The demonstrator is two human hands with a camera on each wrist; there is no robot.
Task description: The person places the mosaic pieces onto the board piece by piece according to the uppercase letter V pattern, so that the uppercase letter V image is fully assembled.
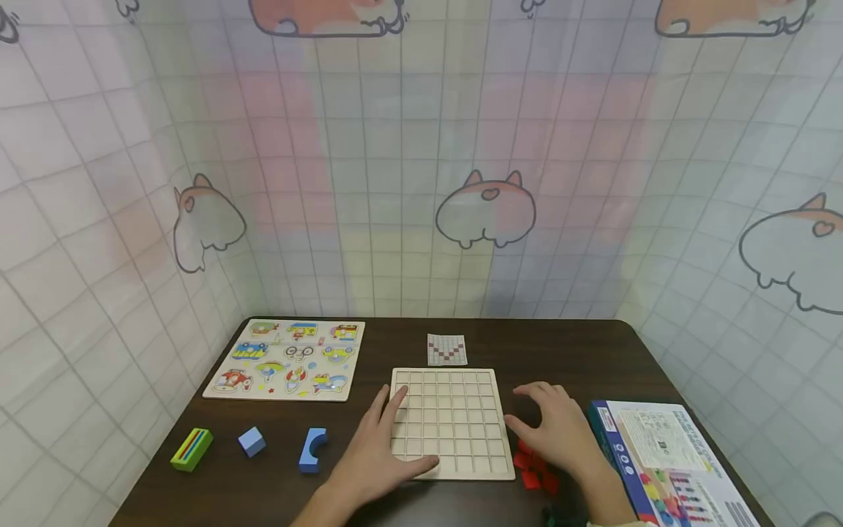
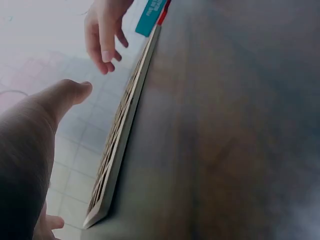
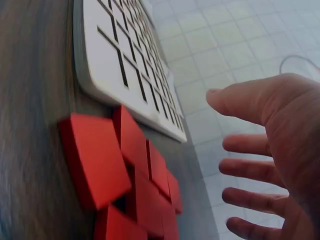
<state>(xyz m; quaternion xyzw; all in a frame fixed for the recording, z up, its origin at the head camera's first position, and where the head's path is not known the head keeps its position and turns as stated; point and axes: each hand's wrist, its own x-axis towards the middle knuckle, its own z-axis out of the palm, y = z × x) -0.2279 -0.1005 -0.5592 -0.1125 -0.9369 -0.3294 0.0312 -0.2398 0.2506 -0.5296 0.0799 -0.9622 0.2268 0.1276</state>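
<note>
A pale wooden grid board (image 1: pixel 453 424) lies on the dark table between both hands. My left hand (image 1: pixel 378 450) hovers at the board's left side, fingers extended and thumb over its near left corner; whether it touches cannot be told. My right hand (image 1: pixel 553 424) is held beside the right edge with fingers spread and nothing in them. Several red blocks (image 1: pixel 532 468) lie in a loose pile below the right hand, close to the board's near right corner. In the right wrist view the red blocks (image 3: pixel 100 160) sit right against the board's corner.
A small patterned card (image 1: pixel 447 350) lies behind the board. At left are a vehicle picture puzzle (image 1: pixel 283 359), a striped green block (image 1: pixel 192 449), a blue cube (image 1: pixel 252 442) and a blue arch block (image 1: pixel 312 450). A printed box (image 1: pixel 672 461) stands at right.
</note>
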